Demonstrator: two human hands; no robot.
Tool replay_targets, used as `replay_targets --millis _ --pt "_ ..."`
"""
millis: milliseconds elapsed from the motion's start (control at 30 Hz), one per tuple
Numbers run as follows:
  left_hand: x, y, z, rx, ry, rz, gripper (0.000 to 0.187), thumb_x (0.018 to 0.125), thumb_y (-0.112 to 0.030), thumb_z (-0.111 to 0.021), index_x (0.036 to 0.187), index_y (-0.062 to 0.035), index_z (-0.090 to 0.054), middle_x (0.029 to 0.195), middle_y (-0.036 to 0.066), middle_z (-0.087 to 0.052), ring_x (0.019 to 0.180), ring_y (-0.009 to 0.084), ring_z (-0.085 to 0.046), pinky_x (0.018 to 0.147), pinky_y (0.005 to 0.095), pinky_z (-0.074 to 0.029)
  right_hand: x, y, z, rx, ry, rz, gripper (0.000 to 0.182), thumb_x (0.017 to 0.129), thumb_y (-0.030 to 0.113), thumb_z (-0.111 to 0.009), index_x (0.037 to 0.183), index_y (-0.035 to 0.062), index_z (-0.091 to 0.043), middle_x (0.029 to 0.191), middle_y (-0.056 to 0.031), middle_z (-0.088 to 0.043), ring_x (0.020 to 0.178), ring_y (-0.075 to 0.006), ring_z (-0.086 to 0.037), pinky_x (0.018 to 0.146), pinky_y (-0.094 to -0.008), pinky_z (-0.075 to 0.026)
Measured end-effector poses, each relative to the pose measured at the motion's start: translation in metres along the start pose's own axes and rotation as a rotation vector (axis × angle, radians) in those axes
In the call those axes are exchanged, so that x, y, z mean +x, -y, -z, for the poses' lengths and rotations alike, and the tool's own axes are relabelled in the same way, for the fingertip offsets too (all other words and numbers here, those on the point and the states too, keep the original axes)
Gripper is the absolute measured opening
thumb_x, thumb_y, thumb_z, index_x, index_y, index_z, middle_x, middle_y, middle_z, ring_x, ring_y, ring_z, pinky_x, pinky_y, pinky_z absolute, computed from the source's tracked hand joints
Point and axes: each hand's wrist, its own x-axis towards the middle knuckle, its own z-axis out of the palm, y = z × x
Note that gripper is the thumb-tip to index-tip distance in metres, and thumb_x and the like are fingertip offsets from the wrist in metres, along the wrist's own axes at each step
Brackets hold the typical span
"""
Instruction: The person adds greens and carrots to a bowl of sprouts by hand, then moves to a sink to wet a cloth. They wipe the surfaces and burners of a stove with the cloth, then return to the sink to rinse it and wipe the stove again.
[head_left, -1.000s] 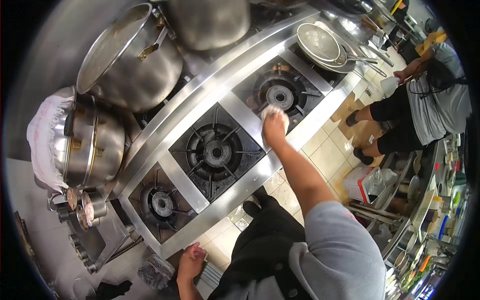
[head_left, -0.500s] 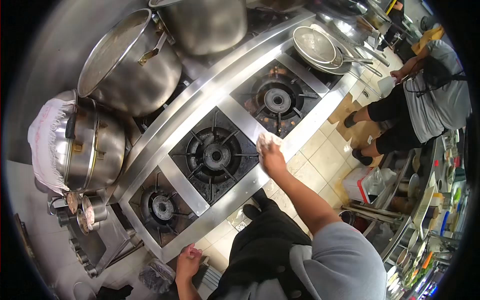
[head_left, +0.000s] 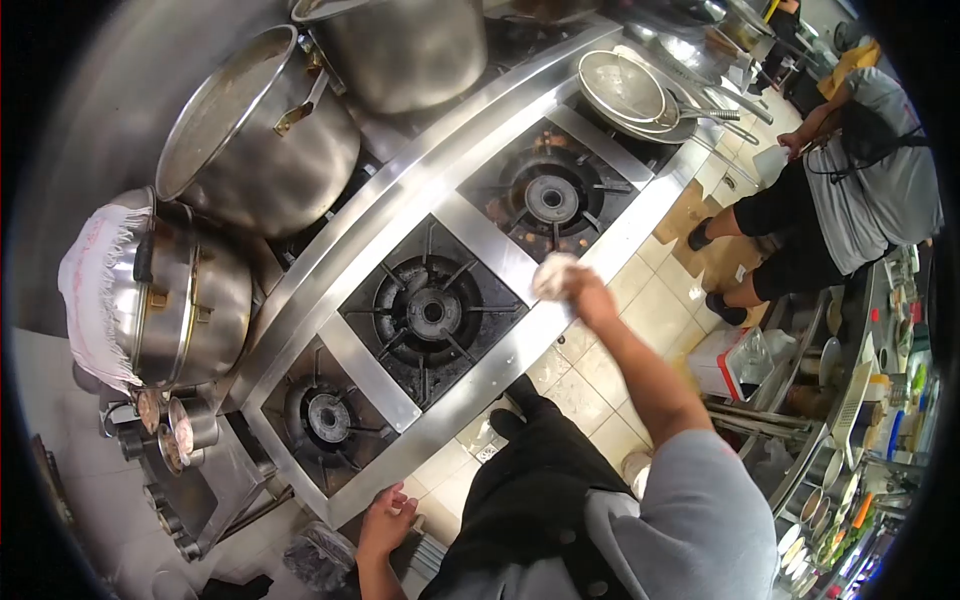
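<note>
My right hand [head_left: 590,292] is closed on a crumpled whitish cloth [head_left: 551,275]. The cloth lies against the steel front rim of the stove [head_left: 480,372], beside the far burner [head_left: 551,200]. My left hand [head_left: 389,520] hangs near the stove's front left corner, its fingers loosely apart with nothing in them. Between the two hands sit the middle burner [head_left: 432,311], on a black grate, and the near burner [head_left: 328,417].
Large steel pots [head_left: 265,140] stand along the back, one covered with a white fringed towel [head_left: 95,290]. Strainers [head_left: 622,90] and pans rest at the stove's far end. A co-worker [head_left: 850,180] stands at the right, beside a cluttered counter [head_left: 850,470].
My right hand has slid the cloth along the stove's front rim, right and away from the middle burner. My left hand has shifted only slightly.
</note>
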Motion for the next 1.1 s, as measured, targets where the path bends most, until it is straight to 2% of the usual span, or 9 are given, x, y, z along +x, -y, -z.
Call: replay_targets --millis 133,300,400,533,600,733,833,967,1100 --pt "0.0 0.031 -0.008 -0.181 0.03 0.103 0.046 0.086 -0.02 -0.065 0.125 0.0017 -0.054 0.092 0.008 -0.065 0.082 0.0141 -0.06 0.075 0.028 -0.048 0.048 0.009 0.033 -0.729 -0.313 0.324 0.031 0.093 0.013 -0.043 0.114 -0.0005 -0.061 0.12 -0.0256 -0.056 0.11 -0.0391 -0.053 0.096 -0.0443 -0.041" --pt "-0.011 0.018 -0.004 -0.29 0.038 -0.009 0.041 0.089 -0.012 -0.064 0.125 0.0044 -0.052 0.086 0.003 -0.061 0.077 0.009 -0.056 0.069 0.0234 -0.046 0.009 -0.026 0.043 -0.785 -0.137 0.487 0.038 0.078 0.001 -0.056 0.115 0.0054 -0.062 0.124 -0.0202 -0.057 0.116 -0.037 -0.053 0.101 -0.0402 -0.042" --pt "-0.012 0.023 -0.01 -0.239 -0.035 -0.036 0.043 0.084 -0.018 -0.067 0.121 0.0014 -0.056 0.089 0.011 -0.067 0.08 0.0194 -0.064 0.075 0.0313 -0.05 0.03 0.029 0.048 -0.706 -0.431 0.255 0.039 0.075 -0.003 -0.052 0.112 0.0031 -0.059 0.113 -0.0214 -0.058 0.108 -0.0394 -0.053 0.095 -0.0444 -0.043" --pt "-0.008 0.036 -0.006 -0.142 -0.046 0.009 0.042 0.084 -0.018 -0.067 0.12 0.0017 -0.056 0.088 0.011 -0.066 0.08 0.0204 -0.065 0.073 0.0313 -0.05 -0.032 0.0 -0.032 -0.781 -0.467 0.502 0.033 0.075 -0.004 -0.047 0.106 -0.0017 -0.06 0.11 -0.026 -0.057 0.103 -0.0429 -0.054 0.092 -0.0477 -0.042" --pt "-0.011 0.031 -0.008 -0.158 -0.069 -0.007 0.043 0.084 -0.019 -0.067 0.12 0.0018 -0.056 0.089 0.012 -0.066 0.08 0.0211 -0.065 0.073 0.0317 -0.051 -0.104 0.009 -0.061 -0.352 -0.038 0.281 0.03 0.077 0.0 -0.051 0.104 0.0046 -0.065 0.114 -0.026 -0.057 0.11 -0.0431 -0.051 0.098 -0.0495 -0.04" --pt "0.001 -0.011 -0.007 -0.179 0.034 -0.019 0.044 0.084 -0.019 -0.067 0.122 0.0015 -0.055 0.091 0.012 -0.066 0.081 0.022 -0.065 0.074 0.032 -0.051 -0.155 0.05 -0.087 -0.556 0.55 0.732 0.031 0.087 0.01 -0.052 0.116 0.0053 -0.06 0.124 -0.0231 -0.055 0.12 -0.0382 -0.049 0.104 -0.0449 -0.038" --pt "0.016 -0.028 -0.008 -0.119 0.035 -0.028 0.045 0.084 -0.019 -0.067 0.123 0.0009 -0.055 0.092 0.012 -0.066 0.083 0.0213 -0.065 0.075 0.0321 -0.05 -0.116 -0.011 -0.08 -0.312 0.631 0.57 0.032 0.094 0.019 -0.05 0.122 0.0049 -0.057 0.128 -0.0219 -0.053 0.122 -0.0387 -0.047 0.106 -0.0457 -0.036" --pt "0.023 -0.037 0.0 -0.161 -0.028 -0.112 0.047 0.084 -0.022 -0.067 0.124 -0.0001 -0.055 0.095 0.012 -0.066 0.086 0.0218 -0.065 0.077 0.0337 -0.051 0.01 -0.052 0.073 0.653 0.223 -0.084 0.029 0.098 0.019 -0.042 0.111 -0.0006 -0.058 0.11 -0.0163 -0.062 0.09 -0.0263 -0.062 0.07 -0.0357 -0.052" --pt "0.024 -0.009 -0.009 -0.052 -0.02 -0.102 0.047 0.084 -0.023 -0.068 0.124 -0.0005 -0.056 0.096 0.012 -0.067 0.086 0.022 -0.065 0.077 0.0342 -0.051 0.04 -0.043 0.084 -0.876 -0.524 0.464 0.02 0.089 0.012 -0.044 0.095 -0.0002 -0.059 0.096 -0.0194 -0.06 0.094 -0.0364 -0.055 0.086 -0.047 -0.042"
